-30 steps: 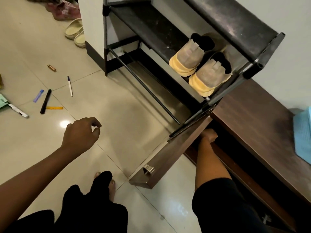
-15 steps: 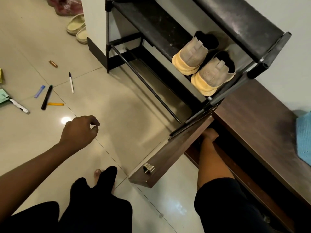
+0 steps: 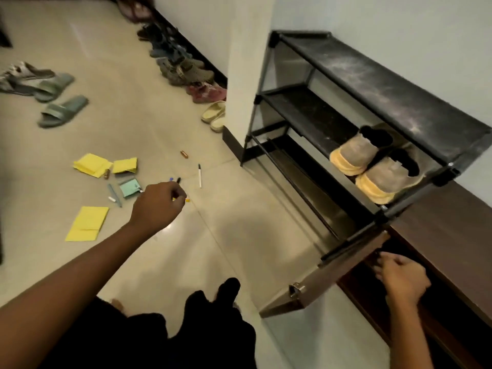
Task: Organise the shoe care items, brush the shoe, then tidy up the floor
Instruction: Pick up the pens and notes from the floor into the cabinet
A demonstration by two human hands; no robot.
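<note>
The person's dark-clothed legs (image 3: 207, 323) fill the near edge of the floor (image 3: 239, 235). To the right, the right hand (image 3: 402, 280) sits at the opening of a low dark wooden cabinet (image 3: 452, 235), just behind its swung-out door (image 3: 319, 280). Its fingers bend down toward the dark inside, and I cannot tell whether they hold anything. The left hand (image 3: 159, 203) hovers over the floor farther out, fingers loosely curled toward the thumb with nothing seen in it. Just past it lie scattered pens, among them a white pen (image 3: 199, 175), along with a teal packet (image 3: 129, 187) and yellow sheets (image 3: 87, 223). Beside the cabinet stands a black shoe rack (image 3: 372, 83). A pair of tan shoes (image 3: 372, 169) with yellow soles sits side by side at the near end of its middle shelf, toes pointing outward. Farther off, green slides (image 3: 62, 110) lie toward the left edge of the floor, cream sandals (image 3: 215, 115) rest by the wall corner, and a row of shoes (image 3: 181, 67) lines the far wall.
</note>
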